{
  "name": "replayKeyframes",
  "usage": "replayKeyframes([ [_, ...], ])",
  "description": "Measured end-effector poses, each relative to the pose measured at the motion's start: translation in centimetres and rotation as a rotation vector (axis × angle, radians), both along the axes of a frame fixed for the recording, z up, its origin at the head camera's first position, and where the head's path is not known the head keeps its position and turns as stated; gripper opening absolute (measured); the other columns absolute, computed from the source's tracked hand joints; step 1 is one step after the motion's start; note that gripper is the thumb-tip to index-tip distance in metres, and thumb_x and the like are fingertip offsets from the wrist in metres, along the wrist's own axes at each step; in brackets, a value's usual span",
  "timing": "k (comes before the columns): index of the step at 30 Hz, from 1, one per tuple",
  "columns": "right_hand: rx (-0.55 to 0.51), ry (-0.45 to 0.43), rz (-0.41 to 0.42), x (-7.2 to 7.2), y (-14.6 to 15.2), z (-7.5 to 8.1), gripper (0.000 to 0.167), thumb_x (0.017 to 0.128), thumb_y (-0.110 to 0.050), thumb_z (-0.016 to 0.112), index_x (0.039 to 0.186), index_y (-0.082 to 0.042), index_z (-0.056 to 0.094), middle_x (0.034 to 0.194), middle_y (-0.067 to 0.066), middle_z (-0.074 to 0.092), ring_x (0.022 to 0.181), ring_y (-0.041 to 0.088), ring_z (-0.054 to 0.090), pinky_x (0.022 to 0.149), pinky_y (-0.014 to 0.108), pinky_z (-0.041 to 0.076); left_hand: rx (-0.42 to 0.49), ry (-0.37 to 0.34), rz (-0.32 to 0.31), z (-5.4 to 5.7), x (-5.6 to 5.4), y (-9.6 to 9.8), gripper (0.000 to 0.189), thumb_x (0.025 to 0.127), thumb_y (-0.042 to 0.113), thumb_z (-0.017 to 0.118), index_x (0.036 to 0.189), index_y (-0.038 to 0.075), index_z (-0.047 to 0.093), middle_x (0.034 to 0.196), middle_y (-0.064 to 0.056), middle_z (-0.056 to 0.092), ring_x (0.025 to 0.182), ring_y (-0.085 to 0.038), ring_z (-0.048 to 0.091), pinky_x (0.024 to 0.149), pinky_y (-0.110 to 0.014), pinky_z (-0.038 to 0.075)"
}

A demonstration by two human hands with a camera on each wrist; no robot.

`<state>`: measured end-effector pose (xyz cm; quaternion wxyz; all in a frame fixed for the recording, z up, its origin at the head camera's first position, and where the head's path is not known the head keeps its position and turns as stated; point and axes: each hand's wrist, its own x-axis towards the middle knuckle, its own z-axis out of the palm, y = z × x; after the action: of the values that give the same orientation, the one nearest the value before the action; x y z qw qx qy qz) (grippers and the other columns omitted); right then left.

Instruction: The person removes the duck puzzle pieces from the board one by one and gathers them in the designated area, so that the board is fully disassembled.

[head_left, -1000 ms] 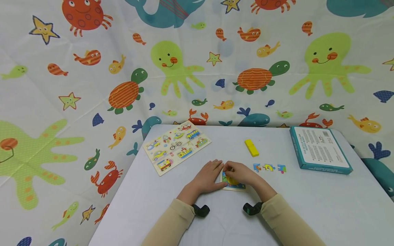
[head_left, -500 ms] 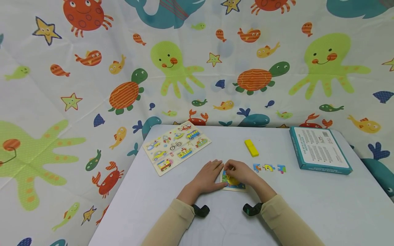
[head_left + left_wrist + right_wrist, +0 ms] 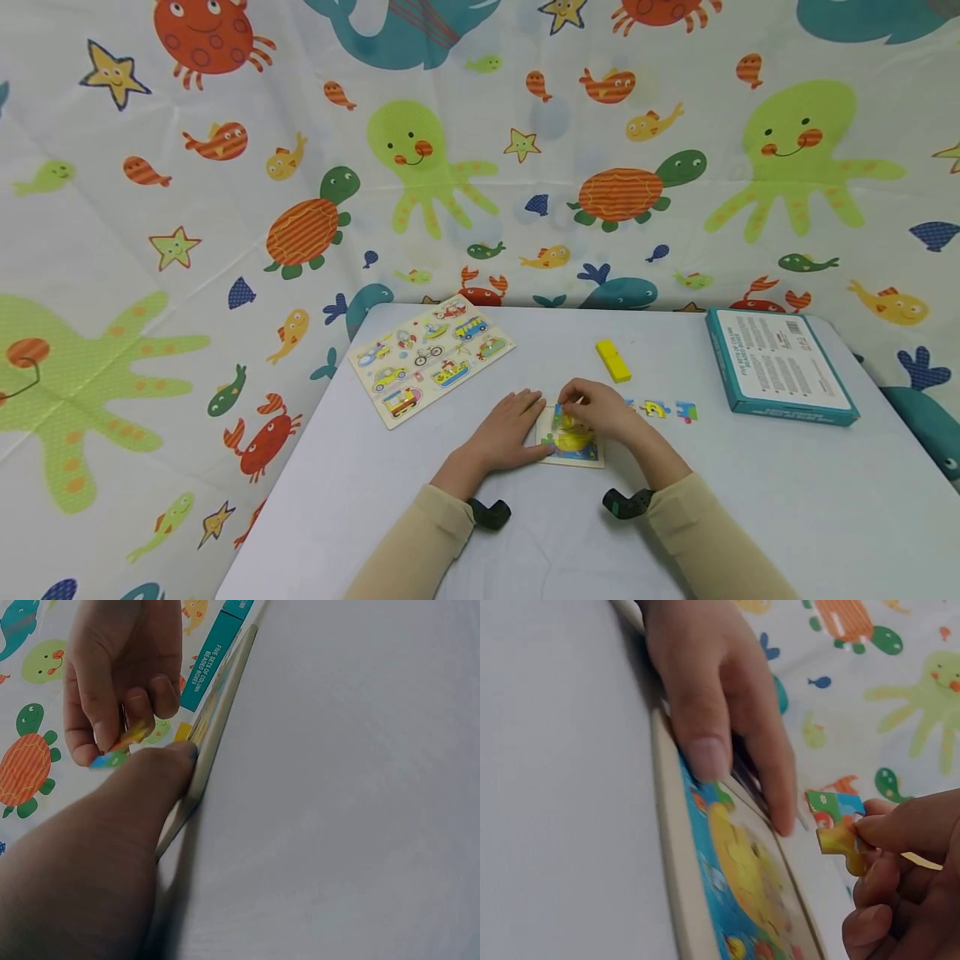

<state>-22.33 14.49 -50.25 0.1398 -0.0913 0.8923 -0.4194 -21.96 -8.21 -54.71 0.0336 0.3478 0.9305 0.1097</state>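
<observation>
White cloth covers the surface point(image 3: 540, 537), set against a backdrop point(image 3: 465, 275) printed with sea creatures. Near the middle lies a framed puzzle board point(image 3: 676, 847), its blue and yellow picture partly filled; a pale patch towards its far left corner appears unfilled. Left hand point(image 3: 510, 429): not clenched; fingers extended at the board's left side, thumb laid over its edge, presumably to steady it. Right hand point(image 3: 598, 412): grasping one puzzle piece point(image 3: 834, 814) between thumb and fingertips, above the board and apparently clear of it. Such a grip leaves the piece's knobbed end exposed, which would suit turning or aligning it. Loose pieces point(image 3: 656, 409) lie in a row just right of the board, partly screened by the right wrist; the position looks chosen for easy reach. Other items sit farther off, seemingly out of the working area: a vehicle board point(image 3: 431, 371) far left, a yellow block point(image 3: 613, 361) beyond the pieces, a teal box point(image 3: 783, 362) far right.
</observation>
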Motion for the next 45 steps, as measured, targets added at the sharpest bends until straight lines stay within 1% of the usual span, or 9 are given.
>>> replayKeyframes([
  [4,-0.013,-0.022,-0.044,0.1,1.5,0.7,0.007,0.097,-0.02,0.063,0.103,-0.02,0.066,0.1,0.002,0.063,0.087,0.021,0.054,0.07,0.027,0.05,-0.001,-0.004,0.003,-0.1,0.0,0.0,0.087,0.091,0.073,0.045,0.156,0.016,0.031,0.162,-0.001,0.03,0.152,-0.02,0.023,0.125,-0.04,0.019],
  [7,-0.017,-0.032,-0.059,0.4,2.8,1.2,0.008,0.097,-0.019,0.063,0.105,-0.018,0.066,0.099,0.005,0.062,0.083,0.021,0.054,0.068,0.026,0.049,-0.001,-0.009,0.003,-0.2,0.0,0.0,0.088,0.091,0.073,0.044,0.156,0.016,0.03,0.162,0.0,0.029,0.152,-0.019,0.022,0.125,-0.039,0.019],
  [11,-0.029,-0.032,-0.047,0.6,4.6,1.6,0.011,0.097,-0.019,0.062,0.107,-0.013,0.065,0.096,0.007,0.061,0.074,0.022,0.053,0.064,0.028,0.046,0.004,-0.019,0.002,-0.1,0.0,0.0,0.087,0.091,0.073,0.044,0.157,0.017,0.029,0.162,0.001,0.028,0.153,-0.018,0.021,0.125,-0.039,0.018],
  [14,-0.03,-0.041,-0.04,0.8,5.9,1.5,0.013,0.097,-0.019,0.062,0.107,-0.012,0.064,0.094,0.008,0.06,0.074,0.023,0.053,0.064,0.029,0.046,-0.003,-0.018,0.001,-0.2,0.0,0.0,0.087,0.091,0.072,0.044,0.157,0.017,0.029,0.163,0.001,0.027,0.153,-0.019,0.02,0.125,-0.038,0.017],
  [19,-0.014,-0.088,-0.044,1.2,7.6,0.9,0.014,0.097,-0.022,0.063,0.107,-0.012,0.064,0.093,0.007,0.059,0.078,0.022,0.054,0.065,0.029,0.046,-0.024,-0.01,0.004,-0.3,0.1,0.0,0.087,0.092,0.072,0.043,0.157,0.016,0.028,0.163,0.0,0.026,0.153,-0.02,0.019,0.125,-0.037,0.016],
  [23,0.004,-0.093,-0.034,1.4,8.8,0.4,0.013,0.097,-0.022,0.063,0.105,-0.012,0.064,0.093,0.006,0.06,0.08,0.021,0.053,0.066,0.028,0.046,-0.019,-0.005,0.006,-0.3,0.0,0.0,0.087,0.092,0.072,0.044,0.157,0.017,0.028,0.163,0.001,0.027,0.153,-0.019,0.02,0.125,-0.037,0.017],
  [28,0.009,-0.111,-0.03,1.8,9.6,-0.2,0.013,0.096,-0.02,0.064,0.105,-0.01,0.065,0.091,0.005,0.06,0.079,0.02,0.053,0.064,0.028,0.045,-0.007,0.0,0.003,-0.4,0.0,0.0,0.087,0.092,0.071,0.045,0.157,0.016,0.029,0.162,0.0,0.027,0.153,-0.019,0.021,0.125,-0.038,0.018],
  [36,0.012,-0.146,-0.023,2.0,10.1,-0.9,0.012,0.096,-0.02,0.065,0.103,-0.01,0.064,0.088,0.004,0.059,0.074,0.019,0.052,0.06,0.026,0.043,-0.002,0.003,0.003,-0.4,0.1,0.0,0.087,0.091,0.072,0.045,0.157,0.016,0.029,0.162,0.0,0.028,0.153,-0.019,0.021,0.125,-0.038,0.017],
  [45,0.034,-0.12,-0.011,2.1,9.8,-0.9,0.008,0.096,-0.015,0.063,0.102,-0.01,0.064,0.091,0.005,0.06,0.077,0.02,0.052,0.062,0.026,0.044,-0.008,-0.016,0.006,-0.2,0.1,0.0,0.087,0.091,0.072,0.045,0.157,0.017,0.028,0.163,0.0,0.026,0.153,-0.018,0.019,0.126,-0.038,0.016],
])
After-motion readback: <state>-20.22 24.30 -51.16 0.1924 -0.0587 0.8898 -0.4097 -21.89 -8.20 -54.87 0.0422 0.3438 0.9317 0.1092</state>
